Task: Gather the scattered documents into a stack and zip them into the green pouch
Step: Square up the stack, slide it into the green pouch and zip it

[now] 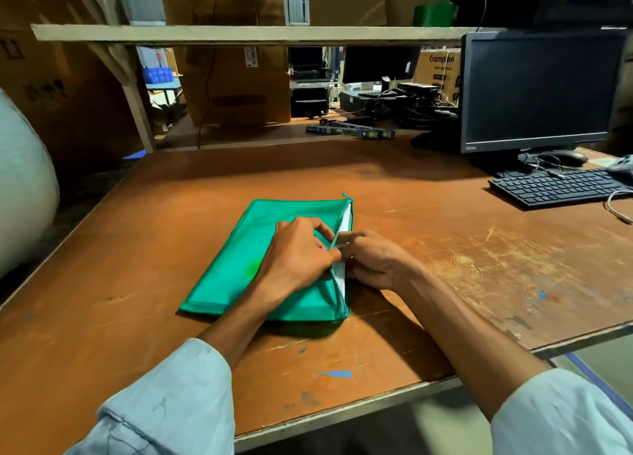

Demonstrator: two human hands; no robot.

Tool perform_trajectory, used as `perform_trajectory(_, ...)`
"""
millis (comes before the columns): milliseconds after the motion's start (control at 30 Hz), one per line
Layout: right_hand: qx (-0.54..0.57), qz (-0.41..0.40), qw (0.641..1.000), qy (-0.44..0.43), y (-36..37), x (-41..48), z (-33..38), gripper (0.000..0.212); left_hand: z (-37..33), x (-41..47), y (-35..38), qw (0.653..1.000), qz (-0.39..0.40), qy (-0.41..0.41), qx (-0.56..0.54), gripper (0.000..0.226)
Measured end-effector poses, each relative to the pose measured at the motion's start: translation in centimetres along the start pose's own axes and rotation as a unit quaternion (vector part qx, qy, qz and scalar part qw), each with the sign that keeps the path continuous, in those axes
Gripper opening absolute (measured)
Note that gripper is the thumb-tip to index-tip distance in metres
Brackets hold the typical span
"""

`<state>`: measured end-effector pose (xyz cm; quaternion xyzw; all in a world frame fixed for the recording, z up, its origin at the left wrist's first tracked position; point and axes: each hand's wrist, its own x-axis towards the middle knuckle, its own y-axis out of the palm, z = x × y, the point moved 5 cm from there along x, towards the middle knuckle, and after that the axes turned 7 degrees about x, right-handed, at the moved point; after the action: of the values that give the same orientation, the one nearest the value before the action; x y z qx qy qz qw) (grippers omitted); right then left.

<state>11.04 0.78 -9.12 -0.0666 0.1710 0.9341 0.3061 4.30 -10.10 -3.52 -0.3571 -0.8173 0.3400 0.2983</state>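
Pale sleeves [171, 403] nearest, left hand [298, 252] atop green pouch [239, 259], fingers pinching its open right edge, right hand [373, 259] just beside, fingers curled against that edge, grasp unclear, white documents [347, 216] showing inside, pouch flat at table [137, 249] centre, keyboard [555, 186] and monitor [537, 88] far right

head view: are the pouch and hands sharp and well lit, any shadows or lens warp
Head view: the green pouch, left hand and right hand are sharp and well lit; the shelf throws a shadow band across the far table; wide-angle warp splays the table's sides; the background under the shelf is dim.
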Motion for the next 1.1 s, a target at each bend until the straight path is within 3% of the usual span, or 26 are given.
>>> perform_trajectory(167,-0.018,0.0,1.0,-0.01,0.7,-0.6,-0.3,0.041,-0.1,-0.3,1.1,0.999,0.041,0.019,-0.011,0.017)
perform_trajectory(333,-0.027,-0.013,0.999,-0.036,-0.2,-0.8,1.1,0.038,0.7,-0.2,1.9,0.97,0.076,-0.041,-0.229,0.021)
perform_trajectory(467,-0.147,-0.073,0.986,-0.041,-2.8,-1.2,2.1,0.033,-0.3,0.3,3.0,0.939,0.142,0.009,-0.314,0.024)
perform_trajectory(567,-0.226,-0.109,0.967,-0.048,-4.2,-0.8,2.2,0.034,0.7,2.5,1.5,0.987,0.038,0.064,-0.142,0.028)
perform_trajectory(633,-0.34,-0.126,0.929,-0.068,-4.7,-0.5,2.9,0.038,1.0,4.1,0.9,0.995,0.01,0.094,0.013,0.027)
perform_trajectory(733,-0.518,-0.153,0.832,-0.125,-5.0,0.0,4.6,0.032,0.8,6.4,2.3,0.961,0.106,0.154,0.203,0.045)
perform_trajectory(833,-0.564,-0.17,0.794,-0.151,-5.9,1.6,5.3,0.026,1.2,8.4,4.8,0.895,0.235,0.181,0.334,0.064)
perform_trajectory(933,-0.582,-0.159,0.781,-0.162,-6.2,3.8,5.6,0.024,1.7,10.6,6.7,0.873,0.283,0.156,0.366,0.071)
perform_trajectory(1100,-0.638,-0.115,0.744,-0.163,-5.2,8.1,6.8,0.037,1.9,13.9,8.9,0.894,0.268,0.152,0.325,0.066)
